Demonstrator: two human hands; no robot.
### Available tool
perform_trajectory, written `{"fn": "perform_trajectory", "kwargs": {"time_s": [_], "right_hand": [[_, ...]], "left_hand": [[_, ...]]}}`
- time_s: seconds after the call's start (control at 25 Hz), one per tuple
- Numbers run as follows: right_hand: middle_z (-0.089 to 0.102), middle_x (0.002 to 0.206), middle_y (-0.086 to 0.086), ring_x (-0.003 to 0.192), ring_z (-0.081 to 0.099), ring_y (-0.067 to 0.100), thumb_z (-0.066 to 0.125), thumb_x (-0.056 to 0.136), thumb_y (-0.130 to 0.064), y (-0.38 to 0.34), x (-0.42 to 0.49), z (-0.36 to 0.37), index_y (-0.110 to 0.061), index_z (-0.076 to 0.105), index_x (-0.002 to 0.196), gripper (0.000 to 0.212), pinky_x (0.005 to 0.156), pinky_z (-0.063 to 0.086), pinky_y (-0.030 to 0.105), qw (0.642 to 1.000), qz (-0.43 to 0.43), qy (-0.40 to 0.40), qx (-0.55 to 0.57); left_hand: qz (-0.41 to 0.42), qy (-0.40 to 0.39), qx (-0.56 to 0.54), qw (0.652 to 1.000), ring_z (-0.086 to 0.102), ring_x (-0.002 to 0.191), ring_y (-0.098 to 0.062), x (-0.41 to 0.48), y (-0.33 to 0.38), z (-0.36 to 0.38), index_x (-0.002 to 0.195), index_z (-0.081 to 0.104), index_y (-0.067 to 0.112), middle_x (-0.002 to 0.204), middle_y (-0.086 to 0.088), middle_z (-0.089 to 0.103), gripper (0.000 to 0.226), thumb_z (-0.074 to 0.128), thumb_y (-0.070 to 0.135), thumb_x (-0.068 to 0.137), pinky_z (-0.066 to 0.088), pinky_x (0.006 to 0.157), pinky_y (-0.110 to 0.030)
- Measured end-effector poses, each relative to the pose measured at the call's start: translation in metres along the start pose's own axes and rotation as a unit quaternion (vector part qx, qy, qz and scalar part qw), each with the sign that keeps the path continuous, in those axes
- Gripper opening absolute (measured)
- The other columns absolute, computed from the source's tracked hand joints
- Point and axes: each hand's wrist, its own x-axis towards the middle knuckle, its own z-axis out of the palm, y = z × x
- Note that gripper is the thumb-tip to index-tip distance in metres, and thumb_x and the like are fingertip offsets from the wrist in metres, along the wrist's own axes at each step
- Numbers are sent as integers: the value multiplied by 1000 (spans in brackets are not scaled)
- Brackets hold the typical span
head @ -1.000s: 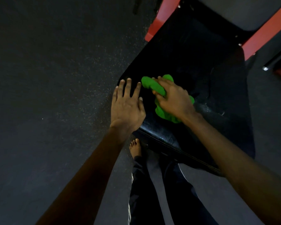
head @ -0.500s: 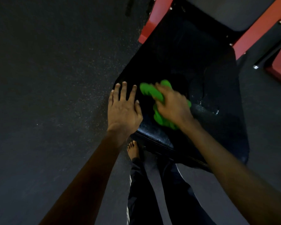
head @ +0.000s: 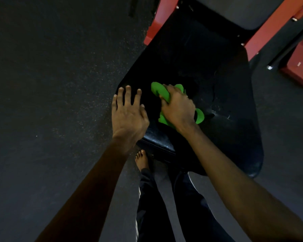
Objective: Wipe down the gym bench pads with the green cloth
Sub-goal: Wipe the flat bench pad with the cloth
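A black bench seat pad (head: 226, 105) fills the middle of the head view, shiny and wet in patches near its front edge. My right hand (head: 177, 109) grips a bunched green cloth (head: 160, 91) and presses it onto the pad's left half. Cloth folds stick out past my fingers and by my wrist. My left hand (head: 128, 114) rests flat on the pad's left front corner, fingers spread and straight, a short gap from the cloth.
Red frame bars (head: 157, 20) run behind the pad, with a grey pad (head: 248, 9) above them. A red base block (head: 301, 67) and a black bar sit at the right. Dark speckled rubber floor (head: 51, 84) lies left. My bare foot (head: 143, 160) stands under the pad's front edge.
My right hand has shifted the cloth slightly right and back across the pad. The left hand has stayed planted on the corner. The camera view drifted a little.
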Motion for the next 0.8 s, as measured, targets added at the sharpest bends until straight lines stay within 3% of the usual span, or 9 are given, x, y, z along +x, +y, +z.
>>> {"fn": "perform_trajectory", "kwargs": {"time_s": [0.12, 0.24, 0.32, 0.4, 0.48, 0.56, 0.64, 0.72, 0.8], "right_hand": [[46, 152, -9, 129, 53, 29, 59, 94, -31, 55, -22, -17, -37, 42, 148, 56, 101, 46, 45, 999, 25, -33, -15], [62, 131, 13, 111, 62, 41, 60, 91, -32, 143, -52, -43, -34, 49, 138, 48, 92, 48, 46, 978, 210, 9, -4], [65, 120, 19, 106, 62, 44, 57, 91, -33, 164, -57, -48, -26, 53, 131, 41, 90, 47, 46, 951, 305, 47, 6], [65, 120, 20, 107, 62, 44, 54, 93, -35, 146, -46, -35, -22, 53, 131, 40, 91, 47, 46, 953, 298, 50, -13], [59, 135, 14, 119, 57, 41, 49, 96, -46, 107, -28, -20, -25, 48, 139, 48, 98, 45, 47, 973, 227, 31, -3], [38, 157, 3, 138, 42, 38, 41, 98, -58, 80, -19, -11, -29, 37, 150, 60, 111, 35, 50, 991, 130, -19, 1], [25, 163, -6, 142, 37, 34, 45, 99, -51, 91, -30, -21, -31, 30, 154, 60, 112, 34, 50, 996, 61, -58, 1], [23, 163, -12, 141, 40, 30, 52, 98, -36, 131, -60, -39, -31, 30, 154, 60, 109, 38, 46, 996, 59, -64, 6], [25, 163, -11, 139, 42, 32, 56, 95, -29, 172, -97, -51, -29, 34, 152, 61, 107, 39, 45, 989, 143, -37, 26]], "left_hand": [[2, -28, 26, 999, 4, 155, -33, -1, 1, -4, 159, 19, 20, 166, -15, 13, 57, 28, 35, 105, 6, 125, -48], [-11, -55, 47, 997, -3, 155, -33, 2, 7, -10, 160, 10, 16, 167, -16, 3, 60, 26, 34, 105, 2, 126, -48], [1, -59, 56, 997, -7, 155, -31, 2, 23, -8, 160, 6, 12, 168, -16, -4, 64, 29, 33, 104, -2, 125, -45], [35, -66, 37, 997, -6, 155, -29, -4, 44, -1, 160, 5, 13, 168, -13, -5, 63, 27, 35, 105, -2, 125, -43], [61, -78, 44, 994, -3, 155, -28, -13, 56, 9, 160, 6, 17, 169, -11, 1, 61, 20, 40, 106, -1, 125, -44], [68, -68, 62, 993, 3, 155, -29, -14, 56, 17, 160, 11, 18, 168, -11, 9, 61, 19, 42, 105, 1, 125, -45], [64, -45, 69, 995, 9, 155, -30, -15, 55, 18, 159, 18, 17, 167, -12, 17, 61, 21, 43, 105, 6, 125, -45], [61, -35, 71, 995, 12, 154, -30, -15, 56, 17, 159, 21, 16, 165, -12, 21, 61, 21, 43, 104, 9, 125, -46], [58, -26, 72, 995, 16, 153, -31, -15, 58, 18, 158, 26, 16, 164, -13, 25, 60, 24, 43, 104, 12, 125, -47]]}}
